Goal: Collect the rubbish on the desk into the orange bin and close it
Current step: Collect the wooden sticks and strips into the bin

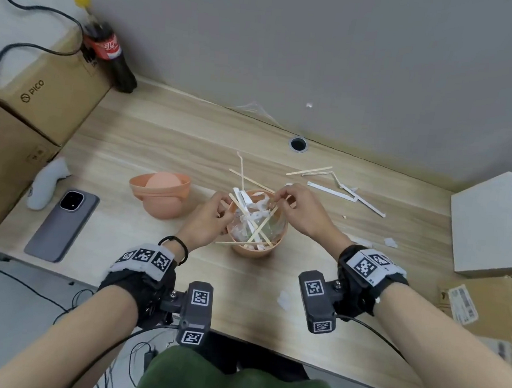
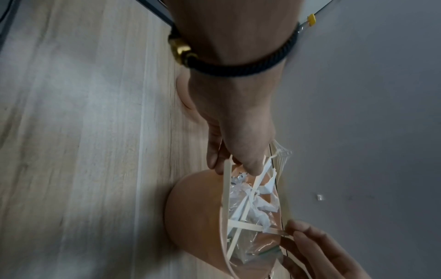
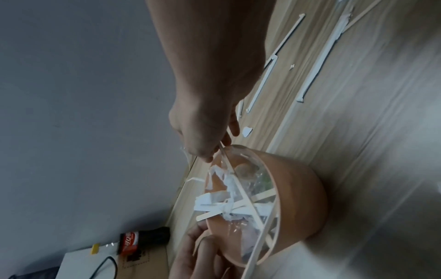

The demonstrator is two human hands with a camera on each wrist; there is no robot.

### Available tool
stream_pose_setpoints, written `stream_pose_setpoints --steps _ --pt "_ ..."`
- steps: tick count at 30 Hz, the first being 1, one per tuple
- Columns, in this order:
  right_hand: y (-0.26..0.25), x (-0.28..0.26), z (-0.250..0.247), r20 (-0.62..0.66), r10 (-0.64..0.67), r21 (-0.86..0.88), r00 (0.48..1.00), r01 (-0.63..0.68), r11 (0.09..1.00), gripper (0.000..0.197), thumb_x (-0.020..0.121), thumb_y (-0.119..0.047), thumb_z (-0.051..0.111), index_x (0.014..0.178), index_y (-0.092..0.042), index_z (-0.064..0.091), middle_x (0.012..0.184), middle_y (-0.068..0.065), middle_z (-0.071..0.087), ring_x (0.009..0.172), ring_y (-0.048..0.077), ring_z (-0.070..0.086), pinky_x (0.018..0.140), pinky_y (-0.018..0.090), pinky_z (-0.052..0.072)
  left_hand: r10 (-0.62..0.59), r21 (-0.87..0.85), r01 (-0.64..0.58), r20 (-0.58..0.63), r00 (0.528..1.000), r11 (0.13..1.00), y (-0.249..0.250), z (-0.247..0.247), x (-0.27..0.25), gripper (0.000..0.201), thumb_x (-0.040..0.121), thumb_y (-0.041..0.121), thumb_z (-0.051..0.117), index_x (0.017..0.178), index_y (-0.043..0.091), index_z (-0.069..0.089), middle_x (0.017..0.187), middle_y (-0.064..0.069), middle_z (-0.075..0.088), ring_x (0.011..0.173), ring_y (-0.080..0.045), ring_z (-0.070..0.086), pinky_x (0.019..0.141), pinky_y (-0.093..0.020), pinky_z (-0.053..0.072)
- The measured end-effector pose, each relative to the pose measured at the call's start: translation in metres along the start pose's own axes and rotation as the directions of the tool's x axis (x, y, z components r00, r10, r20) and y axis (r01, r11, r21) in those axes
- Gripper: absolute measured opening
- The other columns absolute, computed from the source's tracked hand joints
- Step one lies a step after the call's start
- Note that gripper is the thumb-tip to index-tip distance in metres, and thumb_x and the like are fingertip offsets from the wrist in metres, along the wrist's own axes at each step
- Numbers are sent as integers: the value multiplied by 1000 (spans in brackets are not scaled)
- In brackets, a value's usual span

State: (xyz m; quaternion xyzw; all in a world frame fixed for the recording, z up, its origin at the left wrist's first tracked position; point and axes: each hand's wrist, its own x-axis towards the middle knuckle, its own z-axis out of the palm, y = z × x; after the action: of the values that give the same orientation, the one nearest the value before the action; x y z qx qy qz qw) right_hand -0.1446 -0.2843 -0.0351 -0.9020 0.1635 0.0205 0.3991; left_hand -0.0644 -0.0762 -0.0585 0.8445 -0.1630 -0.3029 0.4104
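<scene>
While the round orange plastic bin (image 1: 255,248) stands open near the middle of the light wood-grain desk (image 1: 149,138), both hands work at its rim. The bin holds thin wooden sticks (image 1: 260,227), torn white paper strips (image 1: 255,207) and crumpled clear plastic film (image 3: 253,175), with several sticks poking out over the edge. The left hand (image 1: 206,220) is at the bin's left rim, its fingers curled and pinching the end of a stick together with the film. The right hand (image 1: 300,210) is at the far right rim, thumb and forefinger pinched on the tip of another thin stick that slants down into the bin.

More rubbish lies on the desk beyond and to the right of the bin: long white paper wrappers (image 1: 348,197), 2 loose wooden sticks (image 1: 309,170) and small white scraps (image 1: 390,242). The bin's orange domed lid (image 1: 160,194) rests upside down just left of the bin, apart from it. Further left lie a grey smartphone (image 1: 61,225) and a white controller (image 1: 48,184). A dark cola bottle (image 1: 110,53) stands at the back left corner beside a brown cardboard box (image 1: 27,111).
</scene>
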Motion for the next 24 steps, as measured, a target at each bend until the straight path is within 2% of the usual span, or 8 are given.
stream_pose_setpoints --steps 4,6,9,14,16,19,21,24 --pt "0 12 3 -139 103 129 985 -85 988 19 85 -5 48 86 -20 59 94 0 61 83 15 55 71 21 43 -31 -88 32 19 999 996 1 -2 1 10 95 26 54 104 20 53 74 -4 59 61 -19 63 75 -43 55" --pt "6 12 5 -91 171 158 981 -155 975 13 88 -10 51 98 -17 56 101 3 55 86 18 53 73 21 46 -78 -165 84 41 996 983 0 -4 2 13 95 21 56 107 16 56 77 -4 58 63 -20 60 74 -40 54" --pt "9 6 9 75 276 166 958 -285 944 31 90 -28 59 116 -14 49 97 1 53 89 22 55 79 36 49 -125 -256 142 84 989 956 -1 -3 4 14 92 17 58 107 15 59 79 -4 59 64 -18 60 74 -37 54" --pt "14 -2 -2 89 305 71 948 -312 947 29 92 -29 57 116 -13 54 96 0 57 88 21 56 71 32 48 -145 -361 224 233 962 905 6 1 18 20 97 14 49 110 8 63 84 -12 61 69 -22 62 73 -36 58" --pt "22 -7 -11 113 368 106 923 -379 919 28 91 -34 57 111 -15 57 90 -4 58 87 22 59 71 38 56 -137 -277 209 258 956 938 4 2 30 22 98 10 45 105 10 66 88 -10 60 72 -20 60 76 -34 55" --pt "31 -18 -23 162 435 131 885 -457 880 28 90 -38 58 108 -17 60 92 -1 58 84 20 60 62 36 59 -38 54 31 130 991 998 -11 2 60 36 88 -8 45 112 13 62 104 -8 54 89 -23 58 74 -24 47" --pt "37 -23 -27 165 435 161 885 -460 873 28 87 -40 61 103 -17 61 87 4 61 71 20 62 56 32 57 32 304 -60 95 995 951 -18 1 83 54 79 -16 42 123 10 59 118 -10 50 109 -27 54 89 -24 43" --pt "43 -30 -31 141 387 154 911 -407 901 22 87 -38 61 97 -19 61 76 6 63 55 19 58 51 31 53 58 523 -136 163 985 842 -16 4 110 67 74 -17 46 133 12 53 134 -11 41 113 -31 53 95 -36 46"
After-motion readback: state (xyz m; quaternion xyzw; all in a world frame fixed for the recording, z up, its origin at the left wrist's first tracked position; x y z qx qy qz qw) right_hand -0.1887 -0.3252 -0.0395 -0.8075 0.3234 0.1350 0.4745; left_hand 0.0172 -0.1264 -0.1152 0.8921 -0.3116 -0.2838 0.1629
